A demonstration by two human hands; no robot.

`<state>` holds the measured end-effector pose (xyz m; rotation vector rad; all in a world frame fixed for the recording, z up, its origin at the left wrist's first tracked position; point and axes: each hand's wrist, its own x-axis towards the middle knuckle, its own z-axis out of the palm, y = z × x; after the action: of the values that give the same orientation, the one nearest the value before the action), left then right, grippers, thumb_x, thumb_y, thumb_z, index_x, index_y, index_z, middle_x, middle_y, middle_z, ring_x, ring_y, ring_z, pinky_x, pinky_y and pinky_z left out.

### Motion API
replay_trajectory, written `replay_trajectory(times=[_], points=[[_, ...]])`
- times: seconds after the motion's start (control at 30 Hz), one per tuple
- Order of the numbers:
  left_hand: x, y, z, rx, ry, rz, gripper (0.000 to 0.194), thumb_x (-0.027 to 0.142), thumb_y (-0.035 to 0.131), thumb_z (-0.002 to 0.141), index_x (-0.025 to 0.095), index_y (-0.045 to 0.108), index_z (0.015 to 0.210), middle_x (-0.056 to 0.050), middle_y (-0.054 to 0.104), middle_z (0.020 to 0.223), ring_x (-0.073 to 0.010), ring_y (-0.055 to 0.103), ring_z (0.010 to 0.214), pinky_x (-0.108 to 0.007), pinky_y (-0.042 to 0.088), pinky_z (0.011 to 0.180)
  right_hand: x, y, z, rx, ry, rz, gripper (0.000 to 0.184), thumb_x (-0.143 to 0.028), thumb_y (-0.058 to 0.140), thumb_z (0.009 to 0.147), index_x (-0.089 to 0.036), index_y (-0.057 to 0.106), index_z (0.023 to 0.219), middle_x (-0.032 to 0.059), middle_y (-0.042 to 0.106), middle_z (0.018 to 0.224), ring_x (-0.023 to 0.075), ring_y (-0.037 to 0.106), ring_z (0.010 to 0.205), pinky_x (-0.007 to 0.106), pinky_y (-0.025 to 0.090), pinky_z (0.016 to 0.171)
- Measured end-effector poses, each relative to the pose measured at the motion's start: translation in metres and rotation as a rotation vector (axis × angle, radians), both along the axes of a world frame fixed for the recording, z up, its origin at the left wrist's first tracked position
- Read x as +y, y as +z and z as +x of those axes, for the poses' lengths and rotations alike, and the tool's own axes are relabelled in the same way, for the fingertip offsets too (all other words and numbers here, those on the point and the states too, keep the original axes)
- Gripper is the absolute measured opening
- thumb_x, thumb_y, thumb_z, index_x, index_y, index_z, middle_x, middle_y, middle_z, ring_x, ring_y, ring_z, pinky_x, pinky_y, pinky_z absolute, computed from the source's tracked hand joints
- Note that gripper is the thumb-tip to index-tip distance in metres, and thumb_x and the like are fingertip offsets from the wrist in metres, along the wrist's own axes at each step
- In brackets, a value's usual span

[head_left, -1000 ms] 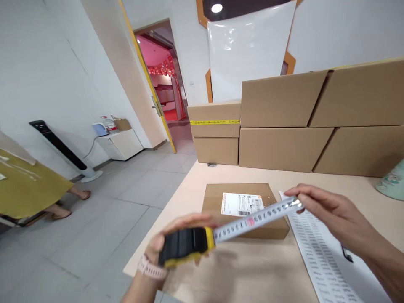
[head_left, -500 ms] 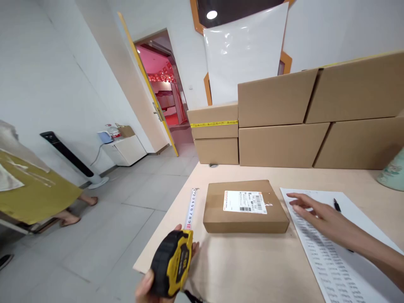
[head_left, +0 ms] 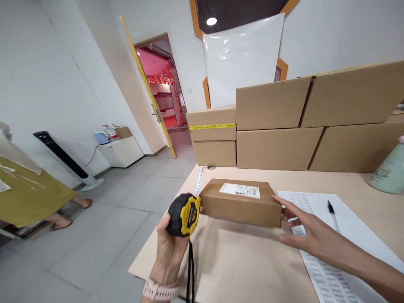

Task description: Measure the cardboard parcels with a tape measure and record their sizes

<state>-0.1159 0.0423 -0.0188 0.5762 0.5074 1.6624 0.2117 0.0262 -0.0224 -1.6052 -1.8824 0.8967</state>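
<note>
My left hand [head_left: 172,240], with a pink watch band at the wrist, is closed around a black and yellow tape measure [head_left: 184,215]. A short length of its white blade [head_left: 199,181] sticks out toward the far side, and a black strap [head_left: 190,269] hangs down. Right beside it is a brown cardboard box [head_left: 241,208] with a white shipping label [head_left: 240,190] on top. The box is tilted, with its front lower edge off the table. My right hand [head_left: 303,229] has its fingers against the box's right end, thumb apart below. Some left fingers are hidden behind the tape measure.
Printed sheets [head_left: 347,219] with a black-capped pen [head_left: 331,210] lie at the right. Larger cardboard boxes [head_left: 274,147] are stacked along the table's back. A green bottle [head_left: 388,172] stands far right. Beyond the table's left edge, a person in a yellow-green skirt [head_left: 34,189] shows partly.
My left hand has raised the tape measure and moved it forward, to the box's left end. My right hand has come from above the sheets to the box's right end. The box has tilted.
</note>
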Motion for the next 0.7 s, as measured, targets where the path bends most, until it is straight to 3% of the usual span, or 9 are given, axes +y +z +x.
replay_trajectory(times=[0.13, 0.27, 0.4, 0.53, 0.7], points=[[0.039, 0.034, 0.008, 0.076, -0.042, 0.103, 0.036, 0.039, 0.063, 0.076, 0.019, 0.068, 0.106, -0.007, 0.072, 0.107, -0.0273, 0.062, 0.107, -0.044, 0.048, 0.097, 0.035, 0.015, -0.003, -0.208, -0.052, 0.269, 0.08, -0.054, 0.062, 0.073, -0.034, 0.03, 0.143, 0.0083, 0.059, 0.114, 0.0297, 0.059, 0.099, 0.044, 0.049, 0.081], [0.064, 0.051, 0.02, 0.068, -0.047, 0.12, 0.035, 0.039, 0.062, 0.077, 0.015, 0.069, 0.102, -0.007, 0.073, 0.101, -0.0248, 0.064, 0.101, -0.042, 0.049, 0.097, 0.078, 0.026, -0.004, -0.292, -0.143, 0.439, 0.069, -0.056, 0.061, 0.073, -0.029, 0.042, 0.132, 0.0094, 0.058, 0.115, 0.0315, 0.054, 0.107, 0.045, 0.046, 0.084], [0.053, 0.046, 0.031, 0.007, -0.067, 0.115, 0.037, 0.042, 0.059, 0.078, 0.019, 0.068, 0.104, -0.005, 0.073, 0.105, -0.0264, 0.062, 0.106, -0.044, 0.047, 0.098, 0.106, 0.029, -0.002, -0.231, -0.13, 0.442, 0.066, -0.058, 0.064, 0.069, -0.028, 0.046, 0.125, 0.0085, 0.053, 0.127, 0.0314, 0.045, 0.12, 0.043, 0.043, 0.091], [0.036, 0.034, 0.047, 0.007, -0.213, 0.088, 0.039, 0.042, 0.06, 0.077, 0.019, 0.068, 0.107, -0.008, 0.07, 0.113, -0.0295, 0.058, 0.113, -0.049, 0.044, 0.1, 0.122, 0.018, 0.001, -0.154, -0.208, 0.35, 0.072, -0.065, 0.061, 0.068, -0.025, 0.046, 0.126, 0.0107, 0.057, 0.12, 0.0326, 0.05, 0.114, 0.044, 0.045, 0.087], [0.044, 0.035, 0.064, 0.04, -0.38, -0.025, 0.039, 0.039, 0.059, 0.079, 0.014, 0.067, 0.107, -0.012, 0.07, 0.11, -0.0313, 0.058, 0.112, -0.053, 0.041, 0.102, 0.13, 0.018, 0.007, -0.032, -0.128, 0.381, 0.067, -0.063, 0.048, 0.082, -0.027, 0.039, 0.137, 0.0101, 0.049, 0.136, 0.0287, 0.041, 0.128, 0.044, 0.036, 0.101]])
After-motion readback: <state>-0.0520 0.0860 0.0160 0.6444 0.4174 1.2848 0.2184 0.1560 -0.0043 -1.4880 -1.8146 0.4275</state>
